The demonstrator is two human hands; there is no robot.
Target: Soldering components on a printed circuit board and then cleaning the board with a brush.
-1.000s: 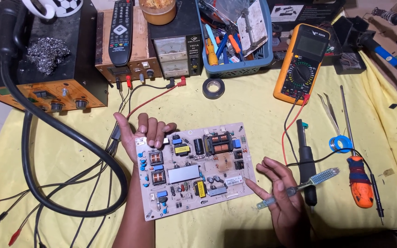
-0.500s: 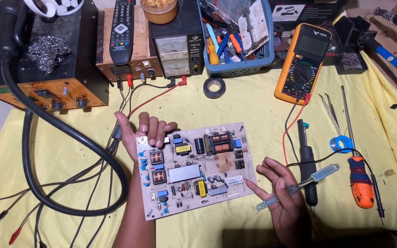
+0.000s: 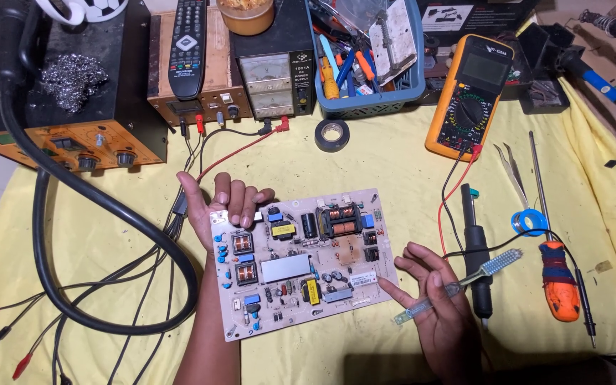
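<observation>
Circuit board [image 3: 297,260]: flat on yellow-covered table [image 3: 393,164], between both hands
Left hand [image 3: 215,210]: fingers curled over board's top-left corner
Right hand [image 3: 436,306]: fingers clamped on toothbrush [image 3: 458,287], index fingertip at board's right edge

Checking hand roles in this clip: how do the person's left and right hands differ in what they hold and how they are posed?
The left hand grips the top-left corner of the circuit board, fingers curled over its edge; the right hand holds a clear toothbrush. The left hand lies palm down on the board; the right hand sits off the board's right edge, one finger pointing at it. Both are bare, over the yellow cloth.
</observation>
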